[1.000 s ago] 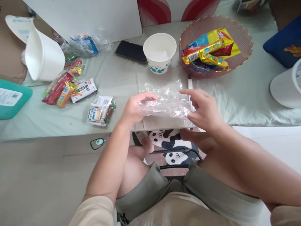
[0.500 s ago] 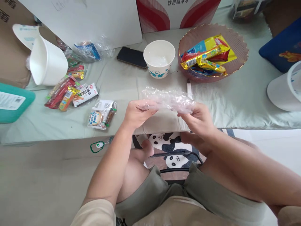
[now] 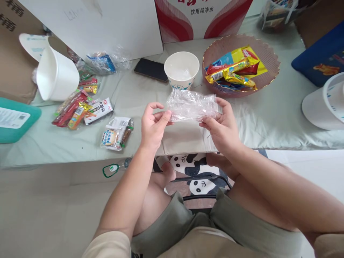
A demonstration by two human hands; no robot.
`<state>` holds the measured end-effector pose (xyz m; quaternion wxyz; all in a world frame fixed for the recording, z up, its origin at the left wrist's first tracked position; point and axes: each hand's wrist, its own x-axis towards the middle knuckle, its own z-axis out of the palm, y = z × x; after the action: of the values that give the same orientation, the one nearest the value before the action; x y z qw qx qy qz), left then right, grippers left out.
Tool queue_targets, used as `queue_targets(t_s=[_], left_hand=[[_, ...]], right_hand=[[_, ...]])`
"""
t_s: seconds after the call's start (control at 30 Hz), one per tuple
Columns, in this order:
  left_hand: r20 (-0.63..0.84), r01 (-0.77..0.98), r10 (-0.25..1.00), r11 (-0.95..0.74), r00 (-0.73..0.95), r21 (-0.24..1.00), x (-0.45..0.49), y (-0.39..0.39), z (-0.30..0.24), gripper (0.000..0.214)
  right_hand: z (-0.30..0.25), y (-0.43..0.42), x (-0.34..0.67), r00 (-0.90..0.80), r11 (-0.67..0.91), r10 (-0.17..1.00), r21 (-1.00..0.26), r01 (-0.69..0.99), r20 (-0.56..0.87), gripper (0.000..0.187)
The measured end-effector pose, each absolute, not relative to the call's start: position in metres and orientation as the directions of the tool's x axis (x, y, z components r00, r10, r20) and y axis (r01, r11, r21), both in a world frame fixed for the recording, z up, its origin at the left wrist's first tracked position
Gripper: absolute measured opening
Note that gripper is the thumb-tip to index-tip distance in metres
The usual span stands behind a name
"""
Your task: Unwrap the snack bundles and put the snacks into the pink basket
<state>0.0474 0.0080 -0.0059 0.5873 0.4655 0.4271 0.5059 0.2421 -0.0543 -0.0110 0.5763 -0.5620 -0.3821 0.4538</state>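
A crinkled clear plastic bag (image 3: 192,105), folded into a flat strip, is stretched between my two hands above the table's front edge. My left hand (image 3: 155,123) pinches its left end with thumb and fingers. At the other end, my right hand (image 3: 221,123) grips the plastic, thumb on the near side. Just behind the bag stands a white paper cup (image 3: 181,68) with a blue leaf pattern and some clear plastic inside. A pink ribbed bowl (image 3: 270,71) with a gold rim holds several wrapped snacks, among them yellow sticks (image 3: 238,68).
Left of my hands lie a biscuit pack (image 3: 115,134), a white snack packet (image 3: 99,110) and stacked paper cups (image 3: 57,77) on their side. A phone (image 3: 150,69) is behind. White box (image 3: 94,25) and red-white carton (image 3: 201,21) line the back; a white tub (image 3: 322,104) stands right.
The bag is raised slightly away from me and now looks flatter and more spread out. My left fingers have shifted their hold, the thumb now pointing up. The view has tilted slightly.
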Motion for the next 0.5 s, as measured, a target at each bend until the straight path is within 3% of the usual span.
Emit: queue_targets(t_s=[0.2,0.3,0.5], left_hand=[[-0.024,-0.156,0.982,0.054,0.186,0.986,0.044,0.007,-0.004,0.038],[-0.063,-0.180,0.984,0.093,0.167,0.979,0.043,0.007,-0.003,0.034],[-0.250,-0.292,0.889,0.374,0.384,0.880,0.045,0.007,-0.001,0.069]], right_hand=[[-0.008,-0.056,0.246,0.184,-0.153,0.965,-0.970,-0.191,-0.188,0.076],[-0.004,-0.054,0.245,0.211,-0.168,0.955,-0.967,-0.193,-0.208,0.072],[0.000,-0.052,0.243,0.157,-0.167,0.970,-0.977,-0.136,-0.188,0.074]])
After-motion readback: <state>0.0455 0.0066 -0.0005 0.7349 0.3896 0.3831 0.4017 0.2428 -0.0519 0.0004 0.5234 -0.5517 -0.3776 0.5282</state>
